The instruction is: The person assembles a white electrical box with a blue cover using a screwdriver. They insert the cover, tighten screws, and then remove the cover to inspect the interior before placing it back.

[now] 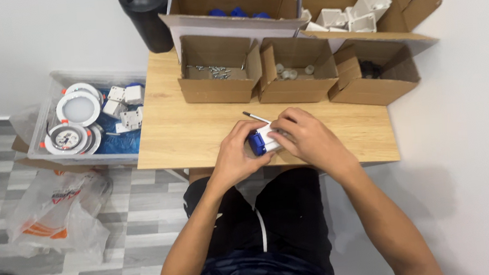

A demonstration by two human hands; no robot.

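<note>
Here both hands, left hand (238, 151) and right hand (302, 136), grip a small white-and-blue block (263, 139), seemingly plastic.

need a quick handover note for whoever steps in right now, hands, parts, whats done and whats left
Left hand: gripping the blue end of the small blue and white part at the wooden table's front edge.
Right hand: closed over the part's white end.
A thin tool lies just behind the hands.
Small boxes behind: screws, small pale pieces, dark pieces. Large boxes farther back hold blue parts and white housings.
Clear bin on the floor holds round lamps and white boxes.
Done: one part in hand; how far along cannot be told. Left: unclear.
</note>
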